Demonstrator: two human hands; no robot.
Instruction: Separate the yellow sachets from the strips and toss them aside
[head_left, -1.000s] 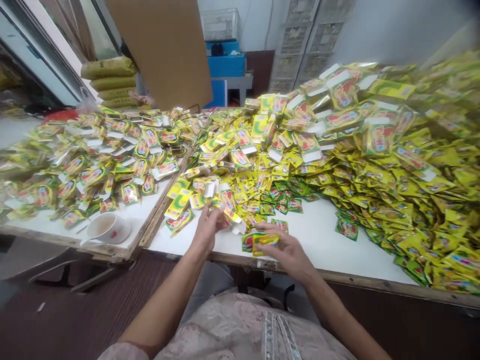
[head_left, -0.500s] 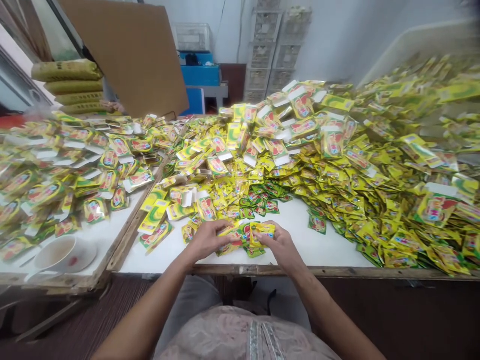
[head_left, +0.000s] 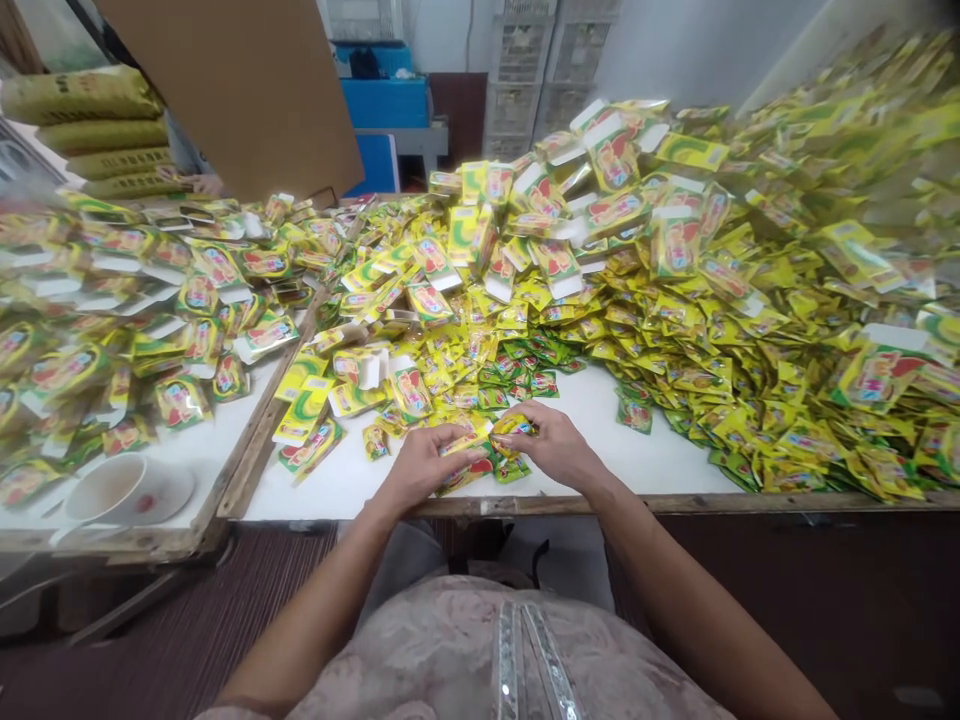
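My left hand [head_left: 431,462] is closed on a small yellow-green carton [head_left: 474,455] with a red fruit picture, held low over the table's front edge. Between the thumb and fingers of my right hand [head_left: 555,447] is a yellow sachet [head_left: 514,428], bent in the grip and touching the carton's right end. Below it a green sachet [head_left: 511,468] lies on the white tabletop. Just beyond my hands are several green sachets [head_left: 525,370] and loose yellow ones. An open-ended carton [head_left: 409,388] rests behind my left hand.
A large heap of sachets [head_left: 697,390] covers the right side, with cartons on top. More cartons [head_left: 75,370] crowd the left table, beside a white cup [head_left: 112,487]. A raised wooden strip [head_left: 255,470] divides the tables. A cardboard sheet [head_left: 240,90] leans behind.
The yellow sachet, flat in my right hand before, is now bent and against the carton's end. My right hand has moved slightly left. The camera view has tilted downward.
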